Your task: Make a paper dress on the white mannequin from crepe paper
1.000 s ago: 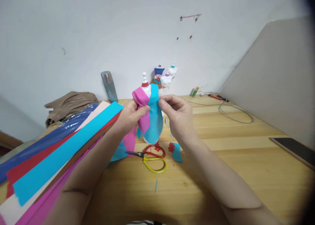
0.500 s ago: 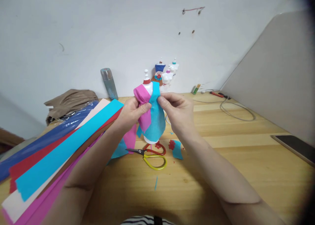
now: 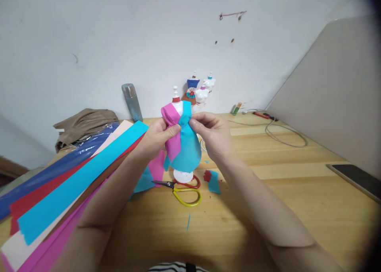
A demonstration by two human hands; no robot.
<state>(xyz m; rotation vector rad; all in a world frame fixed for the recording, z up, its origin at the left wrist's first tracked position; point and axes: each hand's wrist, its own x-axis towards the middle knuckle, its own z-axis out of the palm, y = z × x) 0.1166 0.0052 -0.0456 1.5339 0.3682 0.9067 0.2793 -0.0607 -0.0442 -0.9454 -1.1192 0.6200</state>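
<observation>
"mannequin (image 3: 177, 106), where?"

"between the two hands, over the desk (image 3: 253, 212). long axis near upright, top leaning slightly left. can't tell if its base (image 3: 183, 177) rests flat."

"left hand (image 3: 156, 139)?"

"fingers closed on the pink cloth (image 3: 173, 143) at chest height, thumb on top, tip reaching the edge of the blue cloth (image 3: 188, 149)."

"right hand (image 3: 214, 137)?"

"thumb and forefinger pinched on the blue cloth's outer edge, just below the shoulder."

"nearer one?"

"about even, both touching. left reaches over the front, right comes in from the side; most of the blue cloth hangs lower, between them."

"around it?"

"scissors (image 3: 170, 184) just in front of the base, blades pointing left, handles right; contact unclear. red flower (image 3: 207, 176) and blue scrap (image 3: 214, 183) off to the right. three more mannequins (image 3: 201, 95) behind, bottle (image 3: 132, 102) to their left."

"in the way?"

"scissors, low at the base. stack of strips (image 3: 86, 176) crowding the left arm (image 3: 119, 188)."
</observation>
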